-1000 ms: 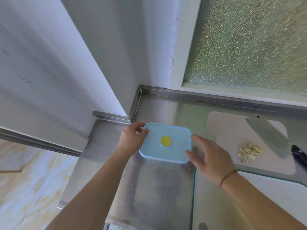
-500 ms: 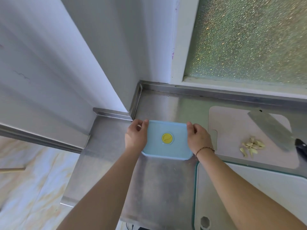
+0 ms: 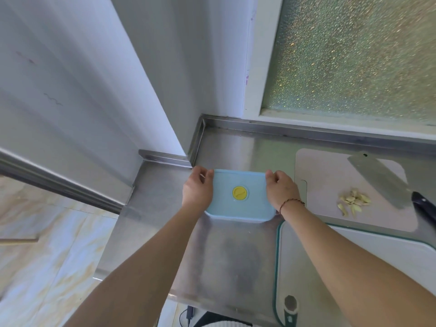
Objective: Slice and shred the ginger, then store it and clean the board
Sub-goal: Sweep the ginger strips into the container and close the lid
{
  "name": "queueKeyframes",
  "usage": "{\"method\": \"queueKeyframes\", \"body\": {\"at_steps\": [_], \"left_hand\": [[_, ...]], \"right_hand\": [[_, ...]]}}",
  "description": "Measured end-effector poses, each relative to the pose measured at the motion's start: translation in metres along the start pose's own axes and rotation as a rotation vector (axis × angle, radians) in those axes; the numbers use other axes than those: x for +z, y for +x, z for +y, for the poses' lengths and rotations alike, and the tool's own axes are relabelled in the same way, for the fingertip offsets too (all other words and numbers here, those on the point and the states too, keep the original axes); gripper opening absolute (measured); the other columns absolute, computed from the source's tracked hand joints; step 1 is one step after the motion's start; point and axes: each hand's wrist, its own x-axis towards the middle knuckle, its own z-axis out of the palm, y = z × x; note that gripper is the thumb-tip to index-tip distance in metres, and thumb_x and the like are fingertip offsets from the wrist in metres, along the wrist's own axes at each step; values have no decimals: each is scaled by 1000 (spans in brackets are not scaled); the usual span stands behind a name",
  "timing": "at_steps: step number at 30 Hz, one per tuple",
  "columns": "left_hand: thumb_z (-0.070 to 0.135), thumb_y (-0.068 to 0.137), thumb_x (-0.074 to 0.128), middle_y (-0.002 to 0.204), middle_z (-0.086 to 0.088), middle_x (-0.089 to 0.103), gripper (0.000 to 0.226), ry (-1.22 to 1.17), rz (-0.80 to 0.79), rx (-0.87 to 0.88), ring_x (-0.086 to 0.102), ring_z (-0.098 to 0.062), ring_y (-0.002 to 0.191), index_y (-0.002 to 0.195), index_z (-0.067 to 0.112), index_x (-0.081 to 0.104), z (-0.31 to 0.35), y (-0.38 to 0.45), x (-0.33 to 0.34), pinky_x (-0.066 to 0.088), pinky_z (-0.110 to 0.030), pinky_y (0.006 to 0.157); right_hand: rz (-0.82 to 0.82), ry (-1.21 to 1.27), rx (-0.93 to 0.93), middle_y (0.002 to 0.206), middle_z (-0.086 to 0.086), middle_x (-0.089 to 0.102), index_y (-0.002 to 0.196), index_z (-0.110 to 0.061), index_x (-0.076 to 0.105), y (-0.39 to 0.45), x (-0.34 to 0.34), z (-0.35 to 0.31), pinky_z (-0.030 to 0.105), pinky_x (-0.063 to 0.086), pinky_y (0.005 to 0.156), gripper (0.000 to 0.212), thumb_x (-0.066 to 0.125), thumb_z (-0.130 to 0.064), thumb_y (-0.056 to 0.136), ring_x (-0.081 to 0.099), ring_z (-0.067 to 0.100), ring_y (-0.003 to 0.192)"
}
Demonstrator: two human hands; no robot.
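From the head view, the left hand (image 3: 197,192) and right hand (image 3: 281,190) each hold a narrow grip curled on opposite short edges of the pale-blue rectangular plastic box with a yellow round valve (image 3: 240,196), on the steel table (image 3: 236,256). The pale sliced ginger (image 3: 353,201) lies well apart on the pinkish cutting board (image 3: 330,171), just beside the steel cleaver (image 3: 379,179). Prying unevenly could make the lid spring off or the box skid along the slick steel.

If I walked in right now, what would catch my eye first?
A pale blue box with a yellow button sits mid-counter, gripped at its sides by the left hand and right hand. To its right, ginger slices lie on a board beside a cleaver.
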Motion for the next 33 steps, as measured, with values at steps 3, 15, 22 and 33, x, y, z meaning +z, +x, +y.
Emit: {"method": "queueKeyframes", "body": {"at_steps": [3, 15, 22, 33], "left_hand": [[36, 101, 51, 79, 6, 55, 22, -45, -4, -2, 54, -17, 74, 96, 15, 58, -3, -5, 2, 41, -30, 70], [48, 100, 51, 55, 5, 40, 51, 211, -160, 80, 41, -21, 58, 62, 16, 37, -49, -62, -30, 34, -35, 57], [27, 103, 50, 62, 1, 31, 44, 43, -125, 3, 31, -21, 63, 66, 15, 30, -48, -66, -14, 28, -36, 58], [39, 101, 50, 63, 0, 43, 44, 163, -213, -38, 43, -23, 62, 67, 14, 36, -45, -66, -24, 34, -35, 59]], "right_hand": [[-23, -41, -4, 82, 6, 54, 89, -10, 51, -8, -1, 0, 34, 42, 73, 48, 25, -49, 101, 52, 29, 83], [-202, -122, -88, 59, 8, 56, 65, -9, 46, -87, -17, 46, 39, 49, 66, 58, 28, -55, 95, 57, 28, 62], [-284, 266, 154, 55, 6, 54, 71, -3, 51, -84, -7, 39, 19, 30, 36, 38, 48, -30, 98, 53, 24, 42], [-301, 282, 265, 56, 9, 57, 65, -8, 56, -84, -19, 26, 22, 32, 42, 28, 46, -18, 89, 52, 24, 44]]}}
